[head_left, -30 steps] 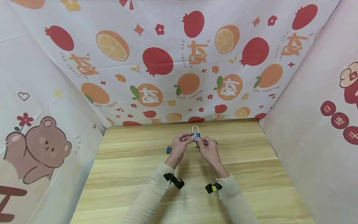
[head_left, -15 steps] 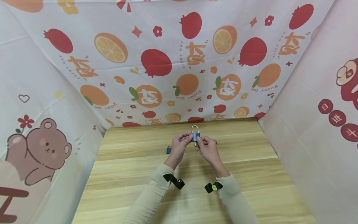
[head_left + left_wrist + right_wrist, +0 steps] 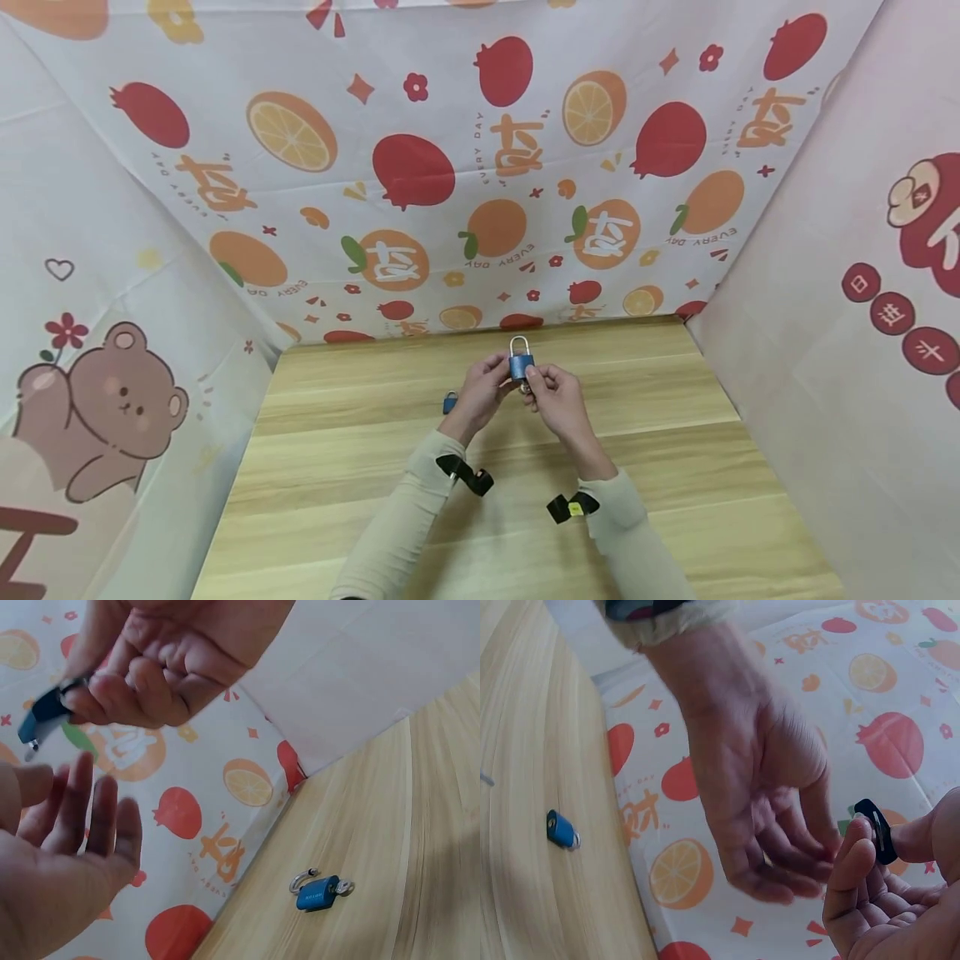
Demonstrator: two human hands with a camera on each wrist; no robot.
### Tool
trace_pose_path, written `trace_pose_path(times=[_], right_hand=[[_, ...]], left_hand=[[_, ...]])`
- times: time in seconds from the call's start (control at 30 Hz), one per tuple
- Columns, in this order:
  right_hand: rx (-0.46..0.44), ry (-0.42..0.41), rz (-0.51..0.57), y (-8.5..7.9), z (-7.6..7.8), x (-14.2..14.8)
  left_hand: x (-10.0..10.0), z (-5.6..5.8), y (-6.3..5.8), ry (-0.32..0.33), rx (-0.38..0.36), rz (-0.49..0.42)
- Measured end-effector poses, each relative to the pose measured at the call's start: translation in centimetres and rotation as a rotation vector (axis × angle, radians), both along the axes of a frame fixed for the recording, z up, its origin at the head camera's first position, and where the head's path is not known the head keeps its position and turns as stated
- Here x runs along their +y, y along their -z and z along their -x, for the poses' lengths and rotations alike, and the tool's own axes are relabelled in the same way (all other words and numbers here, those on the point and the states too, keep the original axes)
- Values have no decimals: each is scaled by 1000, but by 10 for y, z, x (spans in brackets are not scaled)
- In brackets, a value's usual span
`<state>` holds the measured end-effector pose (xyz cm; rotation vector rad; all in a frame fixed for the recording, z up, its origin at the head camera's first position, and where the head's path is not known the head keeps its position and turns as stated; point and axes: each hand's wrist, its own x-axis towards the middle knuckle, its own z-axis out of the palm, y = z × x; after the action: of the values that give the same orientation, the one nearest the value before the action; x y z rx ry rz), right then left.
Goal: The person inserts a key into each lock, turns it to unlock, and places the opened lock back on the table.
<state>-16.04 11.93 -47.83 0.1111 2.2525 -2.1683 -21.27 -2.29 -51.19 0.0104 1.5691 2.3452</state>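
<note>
My right hand [image 3: 558, 402] pinches a blue padlock [image 3: 521, 367] between thumb and fingers, its silver shackle up and a bit of shiny metal below the body. In the right wrist view the same padlock [image 3: 877, 832] appears edge-on. Close by on its left is my left hand [image 3: 480, 390], its fingers loosely bent and apart from the padlock in the left wrist view. A second blue padlock [image 3: 450, 402] lies on the table left of my left hand. The left wrist view shows another blue padlock [image 3: 316, 893] on the table, its shackle swung open and a key in it.
The wooden table [image 3: 315, 492] ends at a fruit-print cloth wall [image 3: 420, 275] behind the hands. Cloth walls also stand at the left and right. Each sleeve carries a black wrist camera [image 3: 572, 507].
My left hand has let go of the held padlock and drawn slightly away from it. The padlock stays in my right hand. The head view has shifted a little.
</note>
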Motion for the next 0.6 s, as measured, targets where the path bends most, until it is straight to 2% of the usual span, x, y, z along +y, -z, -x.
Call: trace_pose_path(times=[0.17, 0.37, 0.6], right_hand=[[13, -22, 14, -4, -2, -1], [32, -66, 34, -7, -5, -2], [34, -78, 47, -7, -6, -3]], left_hand=[[2, 4, 2, 127, 16, -65], [2, 5, 4, 194, 52, -154], [-1, 7, 5, 294, 77, -225]])
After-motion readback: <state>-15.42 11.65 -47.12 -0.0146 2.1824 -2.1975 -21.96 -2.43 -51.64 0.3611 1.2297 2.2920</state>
